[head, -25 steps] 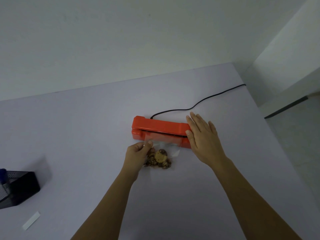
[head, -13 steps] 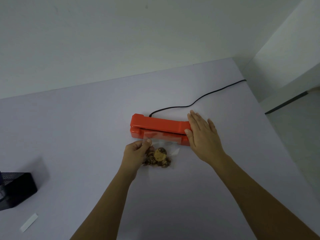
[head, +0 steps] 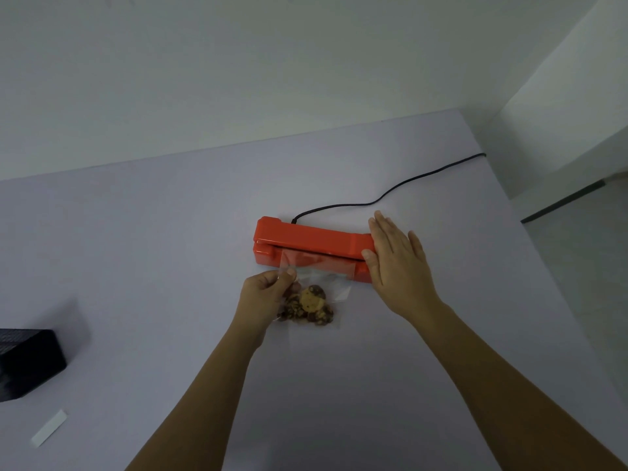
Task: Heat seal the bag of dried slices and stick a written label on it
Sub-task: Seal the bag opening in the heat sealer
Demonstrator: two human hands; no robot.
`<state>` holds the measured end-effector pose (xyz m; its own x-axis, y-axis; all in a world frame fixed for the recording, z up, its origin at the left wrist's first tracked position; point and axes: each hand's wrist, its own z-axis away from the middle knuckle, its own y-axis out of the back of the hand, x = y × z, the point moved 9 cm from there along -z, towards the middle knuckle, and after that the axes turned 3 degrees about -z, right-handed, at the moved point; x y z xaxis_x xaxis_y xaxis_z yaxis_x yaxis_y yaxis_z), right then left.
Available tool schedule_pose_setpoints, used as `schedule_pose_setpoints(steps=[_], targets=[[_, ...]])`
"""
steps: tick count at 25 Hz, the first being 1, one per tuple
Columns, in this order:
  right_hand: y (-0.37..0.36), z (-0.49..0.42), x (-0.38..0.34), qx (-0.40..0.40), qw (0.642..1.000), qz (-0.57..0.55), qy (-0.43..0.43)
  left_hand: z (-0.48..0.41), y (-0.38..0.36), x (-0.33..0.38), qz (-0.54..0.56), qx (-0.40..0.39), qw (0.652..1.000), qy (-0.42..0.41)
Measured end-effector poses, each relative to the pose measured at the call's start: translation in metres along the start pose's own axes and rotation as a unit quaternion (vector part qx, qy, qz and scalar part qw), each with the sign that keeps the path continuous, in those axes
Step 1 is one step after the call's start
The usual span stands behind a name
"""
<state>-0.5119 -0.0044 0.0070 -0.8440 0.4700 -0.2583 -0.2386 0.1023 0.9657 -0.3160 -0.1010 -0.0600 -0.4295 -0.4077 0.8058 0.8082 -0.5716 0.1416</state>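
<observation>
**Bag in the Orange Sealer**

The orange sealer [head: 312, 248] sat on the pale counter [head: 170, 249]. The clear bag [head: 311, 287] of brown dried slices [head: 307, 305] lay in front, its top tucked in the sealer. No writing showed. The right hand [head: 396, 266] lay flat on the sealer's end. The left hand [head: 268, 294] had a pinching grip on the bag.

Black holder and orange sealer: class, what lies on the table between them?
Nothing: in the head view, only bare table separates the black holder from the orange sealer.

Left hand [head: 268, 297] pinched closed; right hand [head: 397, 266] flat, fingers [head: 384, 229] extended.
</observation>
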Motion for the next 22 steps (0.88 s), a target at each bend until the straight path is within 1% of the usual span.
schedule_pose_setpoints(steps=[9, 22], targets=[[0.0003, -0.0007, 0.0011, -0.001, 1.0, -0.004, 0.001, -0.0018, -0.0009, -0.0028, 0.014, -0.003, 1.0, 0.012], [-0.0008, 0.0002, 0.0024, 0.001, 1.0, -0.004, -0.002, -0.0009, -0.002, -0.0017, 0.014, 0.002, 1.0, 0.006]])
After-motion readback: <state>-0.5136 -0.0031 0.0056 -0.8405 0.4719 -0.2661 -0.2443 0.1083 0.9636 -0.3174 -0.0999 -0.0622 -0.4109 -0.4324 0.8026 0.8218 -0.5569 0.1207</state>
